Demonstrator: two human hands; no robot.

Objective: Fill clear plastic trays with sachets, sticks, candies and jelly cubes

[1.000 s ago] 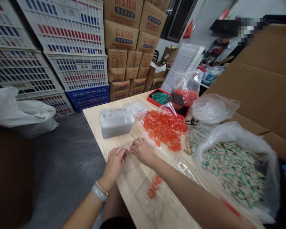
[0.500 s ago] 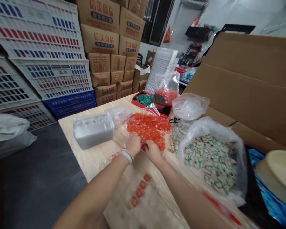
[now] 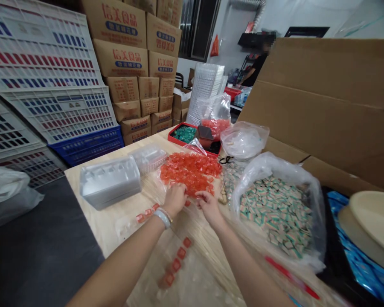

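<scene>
A heap of red wrapped candies [image 3: 192, 171] lies on clear plastic in the middle of the wooden table [image 3: 105, 224]. My left hand [image 3: 174, 198] rests at the heap's near edge, fingers curled down into the candies. My right hand [image 3: 208, 203] is beside it at the same edge, fingers bent over a few red candies. What each hand holds is hidden under the fingers. A clear plastic tray [image 3: 174, 266] near me holds three red candies in a row. Another clear tray [image 3: 132, 217] to the left holds a few red candies.
A stack of clear trays [image 3: 110, 181] stands on the left of the table. A big bag of green-and-tan candies [image 3: 277, 213] sits on the right, beside a large open cardboard box [image 3: 326, 106]. A red bin [image 3: 187, 134] with green candies is behind. Crates and cartons line the back.
Both hands moved forward from the near tray to the edge of the red candy heap and are now digging into it. The camera view swung to the right.
</scene>
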